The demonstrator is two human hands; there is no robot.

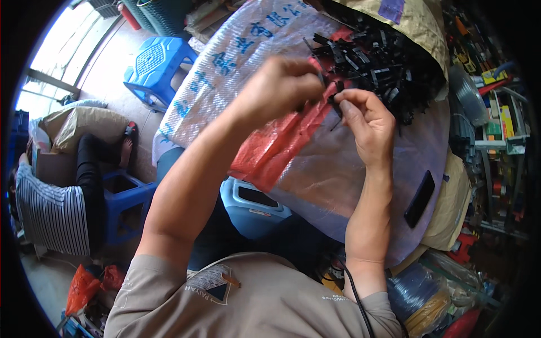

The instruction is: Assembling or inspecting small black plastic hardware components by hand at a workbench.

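Right hand pinches a black piece beside the black pile

I watch from above through the head camera and read the clock from the middle of my view. My right hand [369, 121], at two o'clock, stands narrow: thumb and forefinger meet on a small black piece [338, 89] at the near edge of the pile. My left hand [284, 84] is up at twelve, its fingers curled in and blurred, so I cannot tell whether it grips anything. The two hands are near each other but apart.

The pile [383, 70] of small black parts lies between one and two o'clock, heaped loosely, with some red showing among it. From its left side the red plastic [276, 146] runs down to the middle of my view. A white sack [225, 62] with blue marks spreads at eleven, and a tan sack [422, 25] borders the pile at one. The phone [420, 200] lies just past three on a clear sheet [372, 225].

A light-blue plastic thing [248, 222] sits at six, between my knees. I see a blue stool [155, 67] at ten, and another person [53, 211] in a striped shirt sits toward nine.
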